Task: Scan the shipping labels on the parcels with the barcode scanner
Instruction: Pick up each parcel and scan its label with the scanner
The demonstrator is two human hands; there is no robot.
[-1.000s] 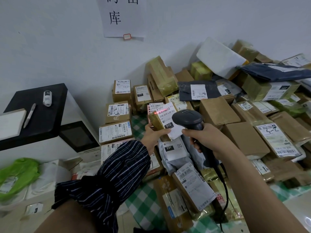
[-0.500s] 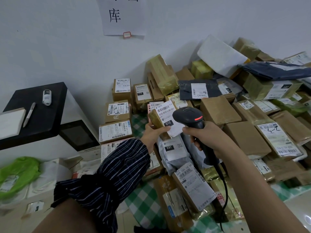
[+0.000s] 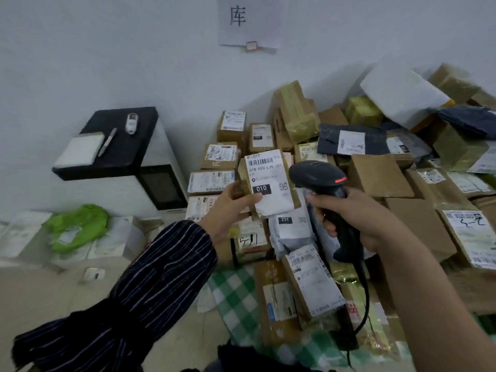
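Left grip (image 3: 230, 208): my fingers pinch a small parcel (image 3: 271, 183), held up over the pile (image 3: 378, 175).
Label (image 3: 264, 167): faces me; reads "010-010 L30 551", black tag "010".
Right grip (image 3: 359, 218): curled round the scanner (image 3: 319, 175) handle, its head just beside the parcel.
Below: pale pouch (image 3: 290, 232) tagged "231".
Wall sign (image 3: 249, 20): "库".

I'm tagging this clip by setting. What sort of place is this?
Probably a parcel depot or pickup storeroom: taped, labelled parcels heaped against the wall, a paper sign reading 库 above them, and the right hand gripping a corded barcode scanner beside the 010 parcel held by the left hand.
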